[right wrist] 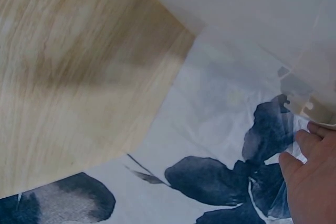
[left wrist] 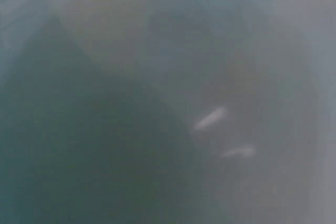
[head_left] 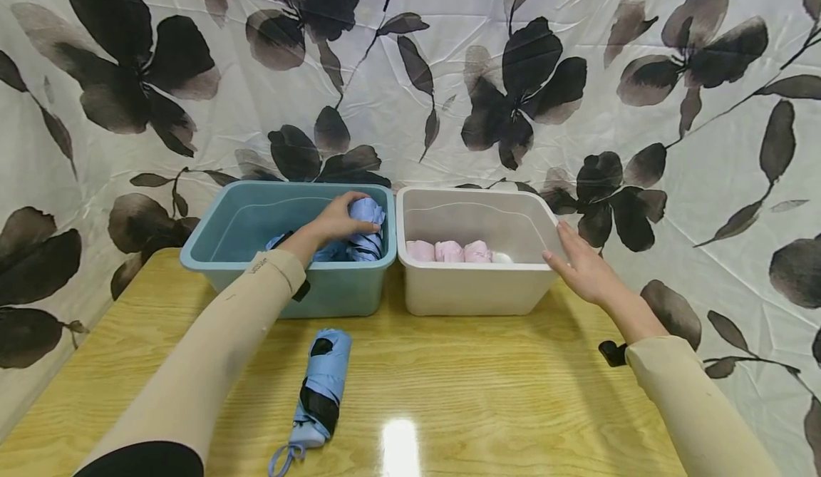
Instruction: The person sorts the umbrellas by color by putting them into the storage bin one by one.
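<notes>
My left hand [head_left: 335, 220] reaches into the blue-green bin [head_left: 340, 291] and holds a folded blue umbrella [head_left: 367, 227] upright near the bin's right end, thumb and fingers around it. More blue bundles [head_left: 330, 252] lie beneath, partly hidden by the hand. The left wrist view is too blurred to make out the grip. My right hand [head_left: 582, 263] rests against the right rim of the white bin [head_left: 474, 291], its fingers fairly straight; the right wrist view also shows this hand [right wrist: 315, 177] at the rim. Several pink rolled bundles [head_left: 449, 252] sit inside the white bin.
Another folded blue umbrella [head_left: 321, 388], with black patches and a wrist loop, lies on the wooden table [head_left: 487, 384] in front of the bins. The two bins stand side by side at the back, before a floral cloth [head_left: 410, 127].
</notes>
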### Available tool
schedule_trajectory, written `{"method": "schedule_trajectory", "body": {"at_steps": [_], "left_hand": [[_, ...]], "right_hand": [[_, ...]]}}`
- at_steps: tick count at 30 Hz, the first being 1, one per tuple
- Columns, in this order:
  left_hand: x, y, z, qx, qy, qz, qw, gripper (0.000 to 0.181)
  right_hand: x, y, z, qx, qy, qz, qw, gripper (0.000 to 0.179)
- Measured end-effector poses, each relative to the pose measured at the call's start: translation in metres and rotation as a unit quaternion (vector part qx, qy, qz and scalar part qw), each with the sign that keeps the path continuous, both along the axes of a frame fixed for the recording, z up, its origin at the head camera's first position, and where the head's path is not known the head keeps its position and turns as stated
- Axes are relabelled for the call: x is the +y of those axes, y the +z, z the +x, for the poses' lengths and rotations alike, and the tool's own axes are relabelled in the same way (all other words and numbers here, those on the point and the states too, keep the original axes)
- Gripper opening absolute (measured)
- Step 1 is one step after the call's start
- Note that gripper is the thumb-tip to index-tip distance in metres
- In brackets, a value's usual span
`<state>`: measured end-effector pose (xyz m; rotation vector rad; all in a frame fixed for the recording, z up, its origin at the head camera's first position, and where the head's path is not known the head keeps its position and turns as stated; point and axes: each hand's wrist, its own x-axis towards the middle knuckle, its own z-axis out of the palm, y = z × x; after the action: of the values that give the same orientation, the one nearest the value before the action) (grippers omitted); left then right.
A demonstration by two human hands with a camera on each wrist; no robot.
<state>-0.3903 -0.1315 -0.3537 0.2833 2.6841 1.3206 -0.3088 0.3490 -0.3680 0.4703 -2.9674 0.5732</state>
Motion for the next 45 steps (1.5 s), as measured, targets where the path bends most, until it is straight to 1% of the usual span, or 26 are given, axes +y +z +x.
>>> {"method": "schedule_trajectory", "body": {"at_steps": [5, 8, 12, 15, 19, 22, 25, 30, 33, 35, 38, 41, 45], "left_hand": [[-0.003, -0.006, 0.0, 0.006, -0.022, -0.043, 0.9988, 0.084], [-0.004, -0.009, 0.0, -0.002, -0.035, -0.063, 0.9974, 0.083], [-0.005, -0.011, -0.001, -0.018, -0.059, -0.084, 0.9945, 0.073], [-0.005, -0.011, -0.002, -0.023, -0.075, -0.097, 0.9922, 0.065], [-0.005, -0.011, -0.003, -0.034, -0.081, -0.111, 0.9899, 0.065], [-0.007, -0.012, -0.002, -0.049, -0.089, -0.116, 0.988, 0.07], [-0.008, -0.012, 0.0, -0.055, -0.101, -0.123, 0.9858, 0.073], [-0.011, -0.01, 0.003, -0.07, -0.117, -0.126, 0.9826, 0.07], [-0.011, -0.008, 0.005, -0.076, -0.119, -0.134, 0.9808, 0.067], [-0.012, -0.007, 0.005, -0.073, -0.121, -0.142, 0.9798, 0.066], [-0.012, -0.006, 0.005, -0.067, -0.121, -0.138, 0.9807, 0.065], [-0.012, -0.005, 0.004, -0.053, -0.124, -0.134, 0.9817, 0.064], [-0.011, -0.001, 0.007, -0.036, -0.126, -0.111, 0.9852, 0.062]], "right_hand": [[-0.001, 0.001, 0.002, -0.002, 0.0, 0.002, 1.0, 0.082], [-0.001, 0.0, 0.003, -0.001, -0.001, 0.003, 1.0, 0.082], [-0.002, 0.002, 0.003, 0.007, 0.003, 0.001, 1.0, 0.082], [-0.002, 0.003, 0.003, 0.012, 0.004, -0.001, 0.9999, 0.082], [-0.002, 0.004, 0.002, 0.009, 0.001, 0.001, 1.0, 0.083], [-0.002, 0.004, 0.001, 0.007, 0.002, 0.002, 1.0, 0.082], [-0.002, 0.004, 0.001, 0.009, 0.004, 0.003, 1.0, 0.082], [-0.002, 0.004, 0.0, 0.011, 0.006, 0.002, 0.9999, 0.082], [-0.002, 0.004, 0.0, 0.011, 0.006, 0.001, 0.9999, 0.082], [-0.002, 0.003, 0.0, 0.011, 0.005, 0.001, 0.9999, 0.082], [-0.001, 0.003, -0.001, 0.009, 0.003, 0.0, 1.0, 0.083], [-0.001, 0.002, -0.001, 0.009, 0.003, -0.003, 1.0, 0.083], [0.0, -0.001, 0.0, 0.009, 0.005, -0.009, 0.9999, 0.082]]}}
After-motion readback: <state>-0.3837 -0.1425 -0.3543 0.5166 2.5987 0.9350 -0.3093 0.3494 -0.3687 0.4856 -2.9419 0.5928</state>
